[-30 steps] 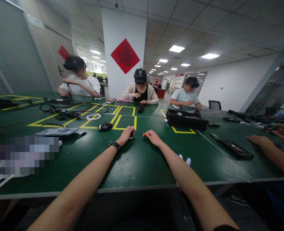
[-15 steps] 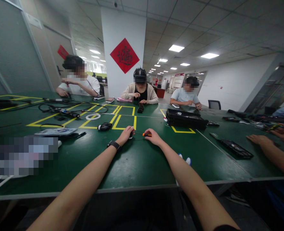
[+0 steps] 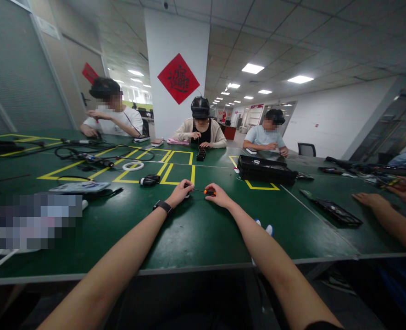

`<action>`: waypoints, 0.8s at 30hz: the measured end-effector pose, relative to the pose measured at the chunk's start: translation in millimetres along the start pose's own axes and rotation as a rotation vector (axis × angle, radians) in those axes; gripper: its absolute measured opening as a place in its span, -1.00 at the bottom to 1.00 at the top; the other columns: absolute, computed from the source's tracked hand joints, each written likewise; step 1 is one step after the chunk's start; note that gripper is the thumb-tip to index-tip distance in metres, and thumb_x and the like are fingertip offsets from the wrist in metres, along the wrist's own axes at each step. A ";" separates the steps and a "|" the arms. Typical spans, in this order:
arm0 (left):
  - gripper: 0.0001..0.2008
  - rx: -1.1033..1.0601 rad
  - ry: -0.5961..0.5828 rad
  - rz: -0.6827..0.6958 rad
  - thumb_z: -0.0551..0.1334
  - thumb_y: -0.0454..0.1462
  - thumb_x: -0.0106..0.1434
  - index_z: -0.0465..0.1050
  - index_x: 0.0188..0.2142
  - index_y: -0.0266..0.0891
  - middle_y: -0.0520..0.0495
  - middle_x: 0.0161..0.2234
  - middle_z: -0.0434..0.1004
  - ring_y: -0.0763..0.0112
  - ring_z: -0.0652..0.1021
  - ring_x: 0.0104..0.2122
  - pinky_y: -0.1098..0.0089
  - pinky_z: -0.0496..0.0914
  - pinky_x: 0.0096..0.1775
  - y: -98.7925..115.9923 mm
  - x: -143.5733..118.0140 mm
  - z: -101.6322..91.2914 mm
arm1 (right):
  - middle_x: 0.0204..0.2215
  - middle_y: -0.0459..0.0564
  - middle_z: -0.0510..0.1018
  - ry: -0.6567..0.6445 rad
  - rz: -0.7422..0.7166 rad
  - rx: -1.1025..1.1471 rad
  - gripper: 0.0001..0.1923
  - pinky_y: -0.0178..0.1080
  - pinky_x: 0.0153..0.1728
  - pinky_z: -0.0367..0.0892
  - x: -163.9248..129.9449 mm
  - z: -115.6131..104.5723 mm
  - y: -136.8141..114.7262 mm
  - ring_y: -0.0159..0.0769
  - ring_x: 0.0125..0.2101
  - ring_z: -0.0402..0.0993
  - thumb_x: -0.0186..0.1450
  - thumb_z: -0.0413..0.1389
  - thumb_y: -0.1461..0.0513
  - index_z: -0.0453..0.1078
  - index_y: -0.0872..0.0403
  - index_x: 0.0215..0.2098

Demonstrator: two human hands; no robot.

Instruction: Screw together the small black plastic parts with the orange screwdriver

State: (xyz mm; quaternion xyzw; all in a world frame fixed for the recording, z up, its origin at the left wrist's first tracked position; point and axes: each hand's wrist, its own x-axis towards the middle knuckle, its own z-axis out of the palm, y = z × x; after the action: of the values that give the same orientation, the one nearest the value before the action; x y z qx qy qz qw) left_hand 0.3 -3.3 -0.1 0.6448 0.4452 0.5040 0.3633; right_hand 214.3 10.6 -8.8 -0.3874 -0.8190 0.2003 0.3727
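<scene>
My right hand [image 3: 218, 195] is closed on the orange and black handle of a screwdriver [image 3: 210, 193]. Its thin shaft points left, its tip reaching my left hand [image 3: 180, 194]. Closed fingers of that left hand hold a small dark object [image 3: 188, 192]; most of it is covered, so its kind does not show. Both hands are low over the green table [image 3: 196, 238], a short gap apart. A coiled black cable [image 3: 150, 180] lies just beyond my left hand.
A long black case [image 3: 266, 169] stands beyond my right hand. A white ring [image 3: 133, 166] and tangled black cables [image 3: 86, 156] lie to the left. A black panel-like part [image 3: 331, 208] is at right, near a co-worker's hand [image 3: 371, 201]. Several people sit around the table.
The screwdriver's handle looks slightly turned in my right hand, with more orange showing. Both hands stay in nearly the same place.
</scene>
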 end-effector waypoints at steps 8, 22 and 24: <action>-0.76 0.035 0.009 0.029 0.20 -0.12 0.02 0.33 -0.37 -0.22 0.04 -0.48 0.39 0.48 0.38 -0.50 0.44 0.26 -0.44 -2.5 0.3 -0.6 | -0.34 -0.04 0.42 -0.007 -0.012 -0.011 -0.88 -0.19 -0.12 0.20 2.9 -2.0 2.5 -0.32 -0.25 0.32 0.21 0.02 0.25 0.39 0.09 -0.37; -0.78 0.047 0.029 0.047 0.23 -0.16 -0.02 0.34 -0.39 -0.22 0.04 -0.46 0.39 0.47 0.37 -0.48 0.42 0.27 -0.42 2.0 -1.1 -0.3 | -0.28 -0.05 0.40 -0.006 -0.005 -0.005 -0.80 -0.24 -0.16 0.23 1.5 -1.2 3.4 -0.34 -0.26 0.32 0.11 0.15 0.22 0.37 0.08 -0.28; -0.78 0.054 0.025 0.054 0.23 -0.17 -0.02 0.34 -0.39 -0.22 0.04 -0.46 0.39 0.47 0.37 -0.48 0.42 0.26 -0.41 1.6 -0.8 -0.6 | -0.26 -0.05 0.39 0.007 0.012 -0.011 -0.70 -0.26 -0.19 0.24 0.5 -1.0 3.5 -0.34 -0.27 0.32 0.07 0.18 0.18 0.35 0.08 -0.23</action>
State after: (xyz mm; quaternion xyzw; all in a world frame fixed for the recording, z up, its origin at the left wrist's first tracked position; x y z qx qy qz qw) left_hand 0.0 -4.6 1.3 0.6599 0.4456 0.5096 0.3262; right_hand 216.5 13.2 -10.1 -0.3949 -0.8166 0.1967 0.3721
